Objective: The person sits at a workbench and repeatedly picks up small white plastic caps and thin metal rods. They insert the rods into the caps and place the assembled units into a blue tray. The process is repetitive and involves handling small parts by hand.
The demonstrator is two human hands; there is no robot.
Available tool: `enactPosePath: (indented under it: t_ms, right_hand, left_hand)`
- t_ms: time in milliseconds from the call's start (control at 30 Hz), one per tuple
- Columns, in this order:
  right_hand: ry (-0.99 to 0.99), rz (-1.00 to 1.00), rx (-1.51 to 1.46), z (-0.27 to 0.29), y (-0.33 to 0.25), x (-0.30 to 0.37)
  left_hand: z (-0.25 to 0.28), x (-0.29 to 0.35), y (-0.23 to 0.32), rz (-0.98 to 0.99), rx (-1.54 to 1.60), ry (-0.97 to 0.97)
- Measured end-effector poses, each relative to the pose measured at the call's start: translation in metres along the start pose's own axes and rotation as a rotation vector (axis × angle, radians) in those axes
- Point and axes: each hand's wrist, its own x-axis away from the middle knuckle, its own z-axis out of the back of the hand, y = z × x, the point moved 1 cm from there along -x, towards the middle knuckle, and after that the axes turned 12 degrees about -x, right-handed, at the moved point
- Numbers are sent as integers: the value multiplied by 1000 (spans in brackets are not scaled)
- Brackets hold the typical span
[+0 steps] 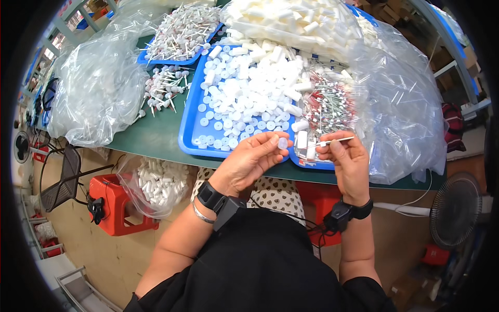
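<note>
My left hand [248,163] pinches a small translucent plastic cap [282,143] between thumb and fingertips, just over the near edge of a blue tray [188,122]. To its right, my right hand [347,165] grips a thin white stick [339,139] with a small white block at its left end, which points toward the cap. The two pieces are apart. Loose translucent discs [228,125] and white foam-like cylinders [278,67] fill the tray. Beyond my right hand lies a heap of thin wired pieces [330,101] with red and white parts.
A second blue tray [150,57] holds several white stick-and-cap pieces, with more of them [165,88] on the green table [150,138]. Clear plastic bags [96,88] flank the trays, and a bag of white cylinders [291,18] sits behind. Below stands a red stool [112,200].
</note>
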Motion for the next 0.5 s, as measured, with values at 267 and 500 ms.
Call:
enactPosePath:
  t_ms: [267,500]
  right_hand:
    - [-25,56,57,-18,11,8]
    - [-42,131,222,-24,13,11]
  left_hand:
    - [-2,1,-23,61,235,-97]
    - [-15,9,-17,70,185,47]
